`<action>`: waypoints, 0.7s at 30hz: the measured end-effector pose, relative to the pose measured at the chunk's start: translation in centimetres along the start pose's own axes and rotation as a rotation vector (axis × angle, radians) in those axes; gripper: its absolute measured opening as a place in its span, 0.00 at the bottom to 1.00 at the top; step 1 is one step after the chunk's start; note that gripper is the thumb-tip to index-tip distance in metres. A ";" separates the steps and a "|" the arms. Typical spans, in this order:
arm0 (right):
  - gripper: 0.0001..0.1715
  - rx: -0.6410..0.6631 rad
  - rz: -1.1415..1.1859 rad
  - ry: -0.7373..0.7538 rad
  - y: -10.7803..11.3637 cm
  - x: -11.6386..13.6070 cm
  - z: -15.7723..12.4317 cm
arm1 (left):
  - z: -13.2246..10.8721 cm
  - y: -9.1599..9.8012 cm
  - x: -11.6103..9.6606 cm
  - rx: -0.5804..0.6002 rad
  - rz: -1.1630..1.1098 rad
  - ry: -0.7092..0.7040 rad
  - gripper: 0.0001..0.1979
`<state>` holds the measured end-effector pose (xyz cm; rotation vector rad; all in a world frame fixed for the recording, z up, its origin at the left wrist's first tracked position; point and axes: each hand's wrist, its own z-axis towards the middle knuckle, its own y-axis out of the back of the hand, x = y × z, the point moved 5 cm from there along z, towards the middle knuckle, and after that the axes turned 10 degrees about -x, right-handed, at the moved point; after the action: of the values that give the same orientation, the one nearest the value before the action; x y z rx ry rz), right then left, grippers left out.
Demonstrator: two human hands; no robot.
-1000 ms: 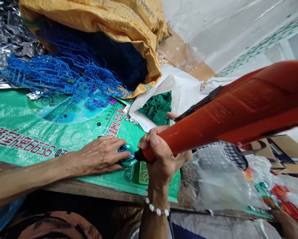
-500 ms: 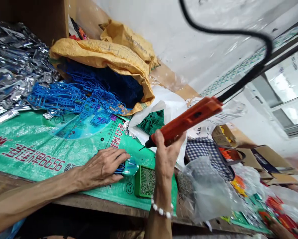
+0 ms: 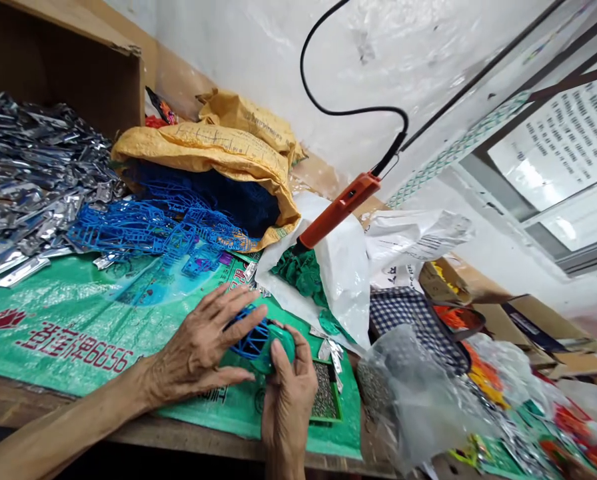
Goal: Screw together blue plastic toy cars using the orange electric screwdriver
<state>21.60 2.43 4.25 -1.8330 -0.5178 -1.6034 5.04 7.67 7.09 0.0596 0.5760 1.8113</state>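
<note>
Between my hands is a small piece with a blue frame [image 3: 251, 339] and a green part [image 3: 280, 343]. My right hand [image 3: 291, 380] grips the green end between thumb and fingers. My left hand [image 3: 203, 347] is spread over the blue end, its thumb and fingers apart; whether its fingertips touch the frame is hard to tell. The orange electric screwdriver [image 3: 338, 210] hangs from its black cord beyond my hands, its dark tip over green parts [image 3: 303, 272] in a white bag [image 3: 351, 267]. Right of my right hand sits a green tray of small metal pieces [image 3: 326, 393].
At the left lies a heap of silver strips [image 3: 38, 173]. Blue frames [image 3: 128, 227] spill from a yellow sack [image 3: 203, 143]. A clear plastic bag [image 3: 423, 393], a checkered bag [image 3: 411, 320] and cardboard boxes [image 3: 533, 327] stand at the right.
My right hand has let go of the screwdriver, which now hangs free, and has taken hold of the green part. My left hand has opened around the raised piece. The view has shifted.
</note>
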 end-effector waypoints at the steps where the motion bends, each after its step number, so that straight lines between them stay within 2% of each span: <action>1: 0.30 -0.035 0.076 -0.033 0.1 -0.4 -0.1 | 0.0 0.1 0.4 -0.042 -0.021 0.120 0.46; 3: 0.29 -0.068 0.181 -0.077 0.2 -1.5 -0.4 | -0.5 0.1 1.3 -0.119 -0.162 0.438 0.50; 5: 0.27 -0.077 0.219 -0.084 0.3 -2.6 -0.8 | -1.1 -0.5 1.8 -0.167 -0.413 0.733 0.50; 7: 0.26 -0.075 0.219 -0.089 0.5 -3.9 -1.3 | -1.5 -0.9 1.9 -0.205 -0.637 0.966 0.47; 9: 0.26 -0.059 0.198 -0.108 1.0 -5.0 -1.9 | -1.5 -0.7 1.8 -0.219 -0.742 1.142 0.43; 12: 0.27 -0.009 0.101 -0.102 2.0 -5.5 -2.7 | -0.8 0.1 1.6 -0.133 -0.778 1.199 0.36; 16: 0.29 0.047 -0.034 0.041 2.7 -2.8 -2.8 | 0.0 0.7 1.1 0.059 -0.681 1.116 0.28; 19: 0.32 0.139 -0.094 0.097 1.3 -0.1 -2.2 | 0.2 -0.1 0.7 0.244 -0.703 1.061 0.28; 21: 0.33 0.254 -0.144 0.090 -0.2 1.0 -1.8 | 0.2 -0.8 0.6 0.345 -0.733 1.035 0.27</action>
<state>20.32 1.20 5.39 -1.5582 -0.7894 -1.6223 5.66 8.41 6.79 -0.7958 1.4082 0.9006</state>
